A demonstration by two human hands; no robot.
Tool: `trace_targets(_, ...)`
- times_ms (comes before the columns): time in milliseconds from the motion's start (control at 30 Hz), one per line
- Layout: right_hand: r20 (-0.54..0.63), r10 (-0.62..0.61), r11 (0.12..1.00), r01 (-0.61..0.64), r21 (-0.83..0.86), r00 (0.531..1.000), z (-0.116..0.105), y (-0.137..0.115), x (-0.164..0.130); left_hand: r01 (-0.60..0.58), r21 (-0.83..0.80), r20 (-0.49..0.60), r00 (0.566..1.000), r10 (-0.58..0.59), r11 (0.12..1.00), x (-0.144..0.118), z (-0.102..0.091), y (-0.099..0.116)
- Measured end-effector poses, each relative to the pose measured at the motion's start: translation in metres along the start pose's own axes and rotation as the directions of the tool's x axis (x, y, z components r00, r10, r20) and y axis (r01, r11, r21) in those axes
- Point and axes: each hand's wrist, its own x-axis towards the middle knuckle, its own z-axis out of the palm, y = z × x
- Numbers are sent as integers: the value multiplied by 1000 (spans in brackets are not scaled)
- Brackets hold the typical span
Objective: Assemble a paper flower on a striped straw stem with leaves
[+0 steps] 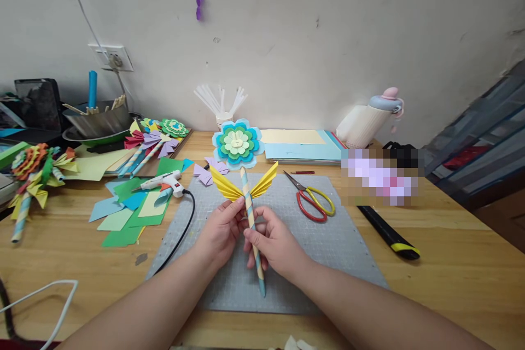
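Observation:
I hold a paper flower upright over the grey cutting mat [336, 246]. Its layered blue and green bloom [238, 144] tops a striped blue and yellow stem [259, 268]. Two folded yellow paper leaves [264, 180] fan out left and right from the stem. My left hand [221, 229] pinches the stem at the base of the left leaf. My right hand [273, 240] grips the stem just below the leaves. The stem's lower end rests on the mat.
Red and yellow scissors [314, 200] lie on the mat's right. A white glue gun [166, 181] with a black cord lies left among coloured paper scraps [127, 219]. Finished paper flowers [35, 172] sit far left. Paper sheets [299, 145], a bottle [369, 120] and a black cutter [388, 232] lie right.

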Motion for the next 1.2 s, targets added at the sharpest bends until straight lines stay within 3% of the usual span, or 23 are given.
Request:
trace_targets(500, -17, -23, 1000, 23, -1, 1000, 2, 0, -1, -10, 5, -104, 995, 11, 1000, 3, -2, 1)
trace_targets(600, -126, -89, 996, 89, -8, 988, -2, -10, -4, -58, 22, -190, 980, 61, 998, 6, -7, 2)
trace_targets(700, -302, -154, 988, 147, -46, 941, -13, -20, -1, -95, 57, -276, 955, 107, 994, 11, -12, 4)
trace_targets(767, -352, -136, 990, 114, -84, 926, -23, -22, 5, -97, 87, -308, 944, 119, 991, 12, -13, 5)
trace_targets(1000, -262, 91, 934, -173, -311, 961, -50, -13, 21, -116, 238, -284, 941, 183, 964, 9, -11, 9)
trace_targets(1100, -314, -3, 897, -136, -421, 949, -59, -22, 15, -134, 314, -235, 948, 214, 940, 5, -10, 8)
trace_targets(1200, -344, -188, 890, 11, -457, 920, -63, -37, 6, -146, 374, -184, 956, 227, 916, 0, -8, 7)
